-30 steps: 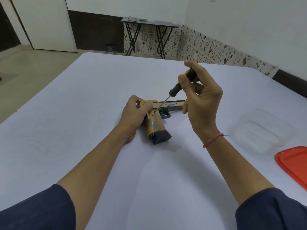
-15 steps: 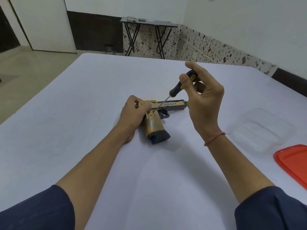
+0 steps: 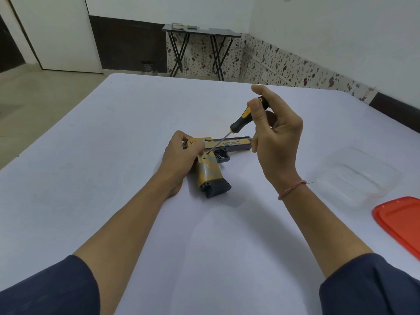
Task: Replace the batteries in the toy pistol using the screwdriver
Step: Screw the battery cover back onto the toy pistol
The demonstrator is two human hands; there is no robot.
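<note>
A yellow and dark grey toy pistol (image 3: 210, 169) lies flat on the white table (image 3: 113, 144), barrel pointing right, grip toward me. My left hand (image 3: 181, 155) grips its rear end and pins it down. My right hand (image 3: 272, 133) holds a black and yellow screwdriver (image 3: 241, 120) by the handle, between thumb and fingers. The thin shaft slants down to the left, and its tip rests on the pistol's side just above the grip, beside my left thumb. No batteries are visible.
A clear plastic container (image 3: 356, 176) sits on the table to the right of my right wrist. Its red lid (image 3: 402, 221) lies at the right edge. A folding side table (image 3: 200, 32) stands by the far wall.
The thumb and fingers of my right hand have shifted slightly on the screwdriver handle. The tip stays on the same spot of the pistol. My left hand has not moved.
</note>
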